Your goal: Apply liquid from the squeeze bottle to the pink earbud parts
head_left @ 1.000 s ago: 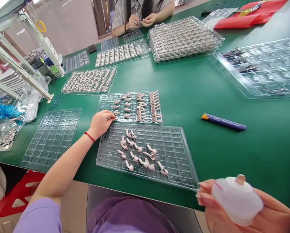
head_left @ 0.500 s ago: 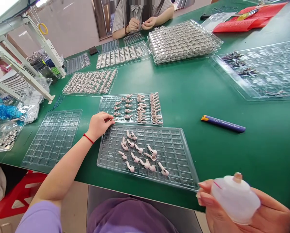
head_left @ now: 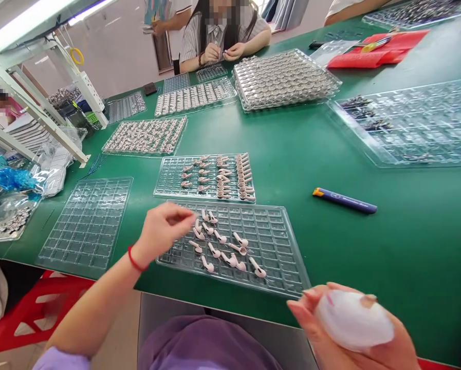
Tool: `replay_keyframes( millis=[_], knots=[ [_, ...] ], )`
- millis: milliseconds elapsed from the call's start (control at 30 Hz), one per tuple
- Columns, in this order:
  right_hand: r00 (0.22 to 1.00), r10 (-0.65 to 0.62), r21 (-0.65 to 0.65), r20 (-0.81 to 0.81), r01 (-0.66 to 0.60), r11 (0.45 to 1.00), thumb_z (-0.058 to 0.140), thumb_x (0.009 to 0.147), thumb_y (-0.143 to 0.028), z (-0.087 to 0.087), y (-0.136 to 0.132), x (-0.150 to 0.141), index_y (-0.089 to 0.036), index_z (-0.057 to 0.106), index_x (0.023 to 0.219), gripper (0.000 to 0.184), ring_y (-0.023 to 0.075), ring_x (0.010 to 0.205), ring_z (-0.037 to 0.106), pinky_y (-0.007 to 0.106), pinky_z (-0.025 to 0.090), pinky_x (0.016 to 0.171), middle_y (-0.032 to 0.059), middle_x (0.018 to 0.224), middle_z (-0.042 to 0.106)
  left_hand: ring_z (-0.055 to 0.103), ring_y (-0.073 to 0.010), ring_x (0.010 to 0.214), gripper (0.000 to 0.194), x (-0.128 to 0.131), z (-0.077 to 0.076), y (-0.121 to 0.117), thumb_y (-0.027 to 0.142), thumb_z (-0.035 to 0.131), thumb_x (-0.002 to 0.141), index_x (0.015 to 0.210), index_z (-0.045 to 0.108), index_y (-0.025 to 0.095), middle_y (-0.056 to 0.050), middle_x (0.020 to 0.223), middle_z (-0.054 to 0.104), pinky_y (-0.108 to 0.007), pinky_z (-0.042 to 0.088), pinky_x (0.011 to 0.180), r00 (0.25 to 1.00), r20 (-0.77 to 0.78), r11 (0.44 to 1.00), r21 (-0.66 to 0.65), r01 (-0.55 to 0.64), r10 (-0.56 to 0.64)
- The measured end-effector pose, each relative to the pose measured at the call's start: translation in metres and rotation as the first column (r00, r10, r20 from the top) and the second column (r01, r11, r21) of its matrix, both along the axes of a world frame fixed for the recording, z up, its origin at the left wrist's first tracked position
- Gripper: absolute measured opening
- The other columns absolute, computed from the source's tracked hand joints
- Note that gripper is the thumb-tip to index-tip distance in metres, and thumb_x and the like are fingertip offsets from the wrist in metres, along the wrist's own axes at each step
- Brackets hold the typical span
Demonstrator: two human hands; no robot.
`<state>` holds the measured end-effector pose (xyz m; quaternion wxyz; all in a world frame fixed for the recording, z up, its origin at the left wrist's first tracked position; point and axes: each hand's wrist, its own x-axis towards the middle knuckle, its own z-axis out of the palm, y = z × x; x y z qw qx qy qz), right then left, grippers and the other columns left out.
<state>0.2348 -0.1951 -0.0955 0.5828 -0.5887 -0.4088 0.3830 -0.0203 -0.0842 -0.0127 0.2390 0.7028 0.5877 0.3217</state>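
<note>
Head view, and the left hand (head_left: pixel 164 226) hovers over the front tray (head_left: pixel 276 246), near its far left corner, thumb and fingers bent toward each other; the fingertips are blurred, so I can't tell whether anything sits between them. Right hand (head_left: pixel 325 341) now: it's wrapped around a white bottle (head_left: pixel 353 318) with a brown tip, tilted, just by the front tray's near right corner.

On to the white earbuds (head_left: pixel 220 237), scattered loosely over the left and middle of that front tray, along the desk's (head_left: pixel 284 169) near edge! Just past its far edge lies a second tray (head_left: pixel 168 180), its earbuds in columns, packed tightest along the right edge. Out to the right, a blue cutter (head_left: pixel 346 200) with a yellow end. Toward the desk's far edge, a stack of loaded trays (head_left: pixel 284 82), and beyond it a co-worker's hands (head_left: pixel 213 53), close together.
</note>
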Motion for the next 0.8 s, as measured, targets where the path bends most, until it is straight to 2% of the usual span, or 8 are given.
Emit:
replay_keyframes(
  millis=[67,133,200,267,367,600,700,800],
  knots=[
    [0.996,0.093,0.04,0.003,-0.093,0.995,0.081,0.07,-0.026,0.012,-0.006,-0.013,-0.023,0.06,0.105,0.041,0.0157,0.073,0.065,0.027,0.059,0.07,0.0023,0.088,0.066,0.068,-0.016,0.07,0.017,0.017,-0.001,-0.048,0.03,0.072,0.08,0.086,0.077,0.015,-0.007,0.08,0.074,-0.024,0.055,0.063,0.944,0.328,0.969,-0.243,0.041,0.043],
    [0.984,0.175,0.048,-0.018,-0.174,0.984,0.08,0.072,-0.027,0.021,-0.012,-0.026,-0.024,0.062,0.103,0.036,0.0158,0.074,0.066,0.026,0.059,0.068,0.0029,0.088,0.067,0.068,-0.0165,0.068,0.023,0.033,-0.007,-0.09,0.037,0.073,0.079,0.084,0.078,0.014,-0.008,0.078,0.074,-0.025,0.056,0.064,0.825,0.53,0.891,-0.448,0.074,0.198],
    [0.969,0.245,0.042,-0.032,-0.243,0.969,0.079,0.072,-0.027,0.024,-0.017,-0.036,-0.025,0.062,0.101,0.033,0.0147,0.07,0.066,0.024,0.058,0.064,0.0025,0.087,0.068,0.068,-0.0172,0.068,0.031,0.044,-0.016,-0.121,0.044,0.075,0.077,0.083,0.078,0.014,-0.009,0.076,0.075,-0.026,0.056,0.065,0.72,0.603,0.826,-0.559,0.072,0.344],
    [0.949,0.315,0.035,-0.009,-0.315,0.949,0.079,0.072,-0.026,0.022,-0.021,-0.041,-0.025,0.063,0.099,0.032,0.0141,0.066,0.066,0.023,0.058,0.06,0.0016,0.085,0.068,0.068,-0.0178,0.068,0.037,0.051,-0.024,-0.141,0.05,0.077,0.074,0.081,0.078,0.014,-0.01,0.075,0.075,-0.027,0.055,0.065,0.641,0.624,0.774,-0.629,0.072,0.447],
    [0.921,0.387,-0.002,0.044,-0.387,0.922,0.078,0.072,-0.025,0.017,-0.026,-0.041,-0.026,0.063,0.098,0.03,0.0148,0.066,0.066,0.023,0.057,0.057,0.001,0.084,0.069,0.067,-0.0164,0.066,0.037,0.056,-0.032,-0.156,0.05,0.08,0.071,0.08,0.079,0.014,-0.009,0.073,0.076,-0.026,0.054,0.065,0.558,0.638,0.709,-0.695,0.119,0.531],
    [0.887,0.456,0.008,0.068,-0.458,0.889,0.076,0.075,-0.021,0.01,-0.033,-0.035,-0.027,0.061,0.103,0.032,0.0148,0.068,0.068,0.022,0.058,0.06,0.0009,0.086,0.069,0.063,-0.0123,0.058,0.032,0.06,-0.048,-0.163,0.041,0.088,0.064,0.079,0.08,0.015,-0.006,0.068,0.074,-0.022,0.049,0.058,0.337,0.676,0.646,-0.733,0.214,0.655],
    [0.858,0.497,0.026,0.129,-0.504,0.864,0.073,0.076,-0.018,0.006,-0.035,-0.033,-0.027,0.06,0.104,0.032,0.0161,0.072,0.07,0.023,0.058,0.063,0.0019,0.087,0.07,0.062,-0.0131,0.058,0.036,0.061,-0.052,-0.164,0.044,0.088,0.062,0.079,0.08,0.014,-0.006,0.067,0.073,-0.023,0.05,0.058,0.31,0.654,0.608,-0.756,0.241,0.69],
    [0.846,0.498,0.068,0.189,-0.517,0.853,0.07,0.077,-0.015,0.007,-0.035,-0.032,-0.03,0.06,0.107,0.035,0.0165,0.074,0.07,0.023,0.058,0.064,0.0016,0.089,0.07,0.061,-0.0126,0.061,0.035,0.06,-0.052,-0.166,0.045,0.087,0.065,0.084,0.081,0.016,-0.007,0.074,0.074,-0.024,0.05,0.062,0.342,0.666,0.623,-0.744,0.241,0.663]
  ],
)
